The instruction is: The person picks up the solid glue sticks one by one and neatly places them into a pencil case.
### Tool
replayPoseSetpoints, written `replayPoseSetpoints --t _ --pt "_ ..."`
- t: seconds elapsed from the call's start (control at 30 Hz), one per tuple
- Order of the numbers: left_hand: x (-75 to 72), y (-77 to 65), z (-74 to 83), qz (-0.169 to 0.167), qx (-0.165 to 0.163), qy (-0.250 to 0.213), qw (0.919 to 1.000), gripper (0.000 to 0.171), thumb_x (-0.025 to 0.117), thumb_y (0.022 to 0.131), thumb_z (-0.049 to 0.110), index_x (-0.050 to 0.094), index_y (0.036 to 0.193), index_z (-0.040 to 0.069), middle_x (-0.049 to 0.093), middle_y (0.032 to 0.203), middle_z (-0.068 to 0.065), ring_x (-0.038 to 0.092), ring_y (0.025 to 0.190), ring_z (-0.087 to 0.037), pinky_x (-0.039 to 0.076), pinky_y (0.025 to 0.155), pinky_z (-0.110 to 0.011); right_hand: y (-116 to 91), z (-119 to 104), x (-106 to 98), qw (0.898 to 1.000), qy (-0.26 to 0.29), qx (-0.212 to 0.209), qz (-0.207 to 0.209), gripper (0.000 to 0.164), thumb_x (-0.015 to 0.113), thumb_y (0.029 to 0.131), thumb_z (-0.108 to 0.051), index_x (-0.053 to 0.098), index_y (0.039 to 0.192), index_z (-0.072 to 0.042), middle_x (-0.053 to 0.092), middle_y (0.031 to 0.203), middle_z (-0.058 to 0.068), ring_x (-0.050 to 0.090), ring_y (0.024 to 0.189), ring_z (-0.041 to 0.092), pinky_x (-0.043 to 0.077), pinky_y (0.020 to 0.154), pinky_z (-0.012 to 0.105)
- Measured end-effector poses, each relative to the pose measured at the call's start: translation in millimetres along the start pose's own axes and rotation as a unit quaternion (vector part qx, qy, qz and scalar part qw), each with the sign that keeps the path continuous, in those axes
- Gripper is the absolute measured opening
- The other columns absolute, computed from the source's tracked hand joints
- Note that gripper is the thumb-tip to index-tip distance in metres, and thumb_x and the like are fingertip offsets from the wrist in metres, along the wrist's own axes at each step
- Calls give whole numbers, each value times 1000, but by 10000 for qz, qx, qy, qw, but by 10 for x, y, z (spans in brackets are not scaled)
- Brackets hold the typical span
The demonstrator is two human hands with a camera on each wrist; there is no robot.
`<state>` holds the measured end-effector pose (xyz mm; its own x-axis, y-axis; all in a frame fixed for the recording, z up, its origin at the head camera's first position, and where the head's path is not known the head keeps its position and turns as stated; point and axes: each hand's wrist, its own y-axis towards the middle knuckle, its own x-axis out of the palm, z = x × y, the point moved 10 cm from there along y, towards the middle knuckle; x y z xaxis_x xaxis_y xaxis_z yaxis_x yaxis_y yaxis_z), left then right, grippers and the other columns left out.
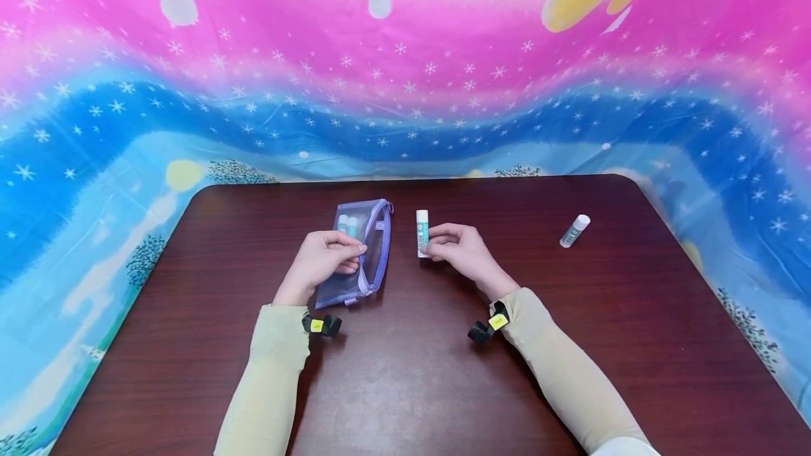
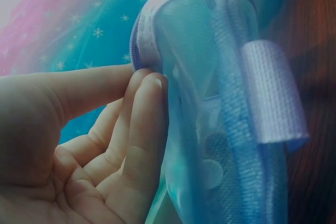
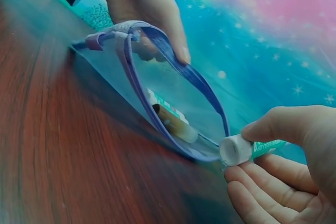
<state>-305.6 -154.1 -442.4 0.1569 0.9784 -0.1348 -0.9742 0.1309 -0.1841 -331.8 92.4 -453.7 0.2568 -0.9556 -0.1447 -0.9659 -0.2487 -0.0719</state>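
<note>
A purple mesh zip pouch (image 1: pixel 338 290) lies on the table in front of me, its zipped mouth gaping toward the right. My left hand (image 1: pixel 319 259) pinches the near lip of that mouth between thumb and fingers; the left wrist view shows this grip on the zipper edge (image 2: pixel 149 45). Two glue sticks (image 1: pixel 347 224) show through the mesh, lying inside. To the right of the pouch, my right hand (image 1: pixel 461 252) holds another glue stick (image 1: pixel 422 227) upright between thumb and fingers. In the right wrist view its white end (image 3: pixel 236 150) is close by the pouch's rim (image 3: pixel 223 119).
One more glue stick (image 1: pixel 574 231) lies at the right on the dark red wooden table (image 1: pixel 405 385). Behind the table hangs a pink and blue cloth (image 1: pixel 405 90) with snowflakes. Each wrist wears a black strap (image 1: pixel 323 326) with a yellow label.
</note>
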Motion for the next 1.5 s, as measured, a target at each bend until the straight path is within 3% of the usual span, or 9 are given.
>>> replayPoseSetpoints --t 0.5,0.73,1.2,1.5 --pt "7 -12 29 -15 -47 -7 10000 24 77 92 7 72 107 -10 73 84 -12 69 68 -16 62 68 -31 133 40 326 9995 -47 290 -130 32 78 90 -6 69 119 4 75 96 15 72 86 35 61 81 42" --pt "-9 29 -38 12 -171 -40 9998 25 76 93 7 72 110 -9 74 84 -11 69 68 -16 62 68 -31 198 82 453 9989 40 425 -173 32 77 89 -4 68 119 6 75 96 15 73 84 31 61 79 39" --pt "-18 15 -37 95 -132 44 9999 26 79 91 10 73 110 -7 74 83 -13 70 67 -17 62 68 -31 272 114 548 9984 81 544 -108 36 78 88 -7 67 119 8 75 91 15 73 77 24 62 75 35" --pt "-11 34 -49 87 -167 56 9998 25 77 92 10 74 110 -7 73 85 -13 69 67 -15 62 67 -29 271 59 598 9987 97 452 -213 44 80 89 -11 66 126 6 75 98 14 73 88 32 62 78 38"
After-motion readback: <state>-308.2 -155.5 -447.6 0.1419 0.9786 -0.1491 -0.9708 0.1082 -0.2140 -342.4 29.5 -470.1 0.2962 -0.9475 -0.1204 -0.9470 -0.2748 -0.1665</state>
